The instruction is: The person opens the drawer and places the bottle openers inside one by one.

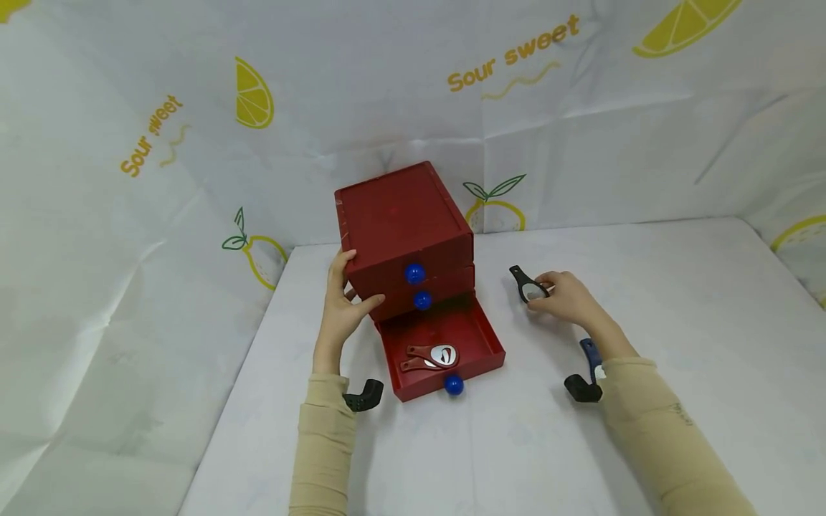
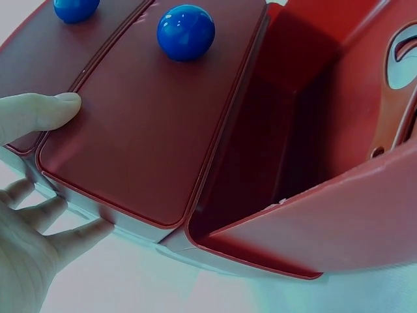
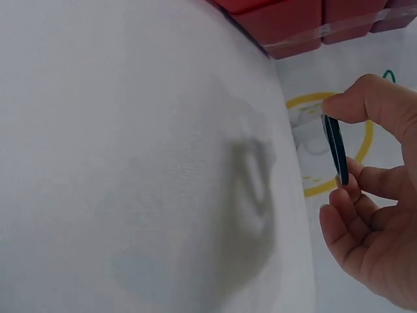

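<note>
A red drawer cabinet [image 1: 403, 215] with blue round knobs stands at the back of the table, its bottom drawer [image 1: 480, 367] pulled out. My left hand [image 1: 340, 312] holds the cabinet's left front corner, thumb on the drawer fronts and fingers along the side. Two red bottle openers [image 1: 429, 356] with shiny oval metal heads lie overlapping in the drawer. To the right of the cabinet, my right hand [image 1: 568, 297] pinches a black bottle opener [image 1: 532, 290] by its round head, handle pointing away. In the right wrist view, this opener [image 3: 336, 150] shows edge-on between thumb and fingers, above the table.
A blue bottle opener [image 1: 590, 355] lies on the white table [image 1: 516, 430], partly hidden by the right forearm. Behind stands a white cloth backdrop [image 1: 387, 86] with lemon prints. Dark wrist mounts [image 1: 583, 388] stick out from the sleeves.
</note>
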Tool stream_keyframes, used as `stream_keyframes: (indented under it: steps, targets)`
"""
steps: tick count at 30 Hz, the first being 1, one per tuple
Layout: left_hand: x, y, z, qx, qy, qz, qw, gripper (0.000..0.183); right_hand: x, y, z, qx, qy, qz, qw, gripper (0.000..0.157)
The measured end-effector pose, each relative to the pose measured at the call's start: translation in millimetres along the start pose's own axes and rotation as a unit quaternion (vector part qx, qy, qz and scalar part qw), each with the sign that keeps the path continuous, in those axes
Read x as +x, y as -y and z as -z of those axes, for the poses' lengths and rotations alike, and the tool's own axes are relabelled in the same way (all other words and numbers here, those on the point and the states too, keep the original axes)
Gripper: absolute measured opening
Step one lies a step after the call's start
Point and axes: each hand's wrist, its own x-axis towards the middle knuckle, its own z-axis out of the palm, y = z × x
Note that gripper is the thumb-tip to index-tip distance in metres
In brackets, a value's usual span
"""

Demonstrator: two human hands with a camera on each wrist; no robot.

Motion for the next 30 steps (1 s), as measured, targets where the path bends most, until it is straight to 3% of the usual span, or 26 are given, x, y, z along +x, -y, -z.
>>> stream_keyframes:
  steps: [7, 13, 19, 30]
  targets:
    - [-0.5, 1.6, -0.4, -0.004, 0.0, -0.002, 1.0, 0.076, -20, 16, 15.4, 0.002, 0.012, 0.046, 0.999, 0.05]
    - [0.0, 3.9, 0.1, -0.017, -0.003, 0.001, 0.9999, 0.076, -39, 36, 16.3, 0.008, 0.043, 0.097, 0.994, 0.048]
    - [0.9, 4.6, -1.2, -0.016, -0.003, 0.003, 0.9999, 0.077, -44, 55, 1.9, 0.014, 0.091, 0.138, 0.986, 0.046]
    - [0.4, 3.8, -1.6, -0.017, -0.005, -0.003, 0.9998, 0.076, -27, 83, -36.9, 0.05, 0.144, 0.173, 0.973, 0.047]
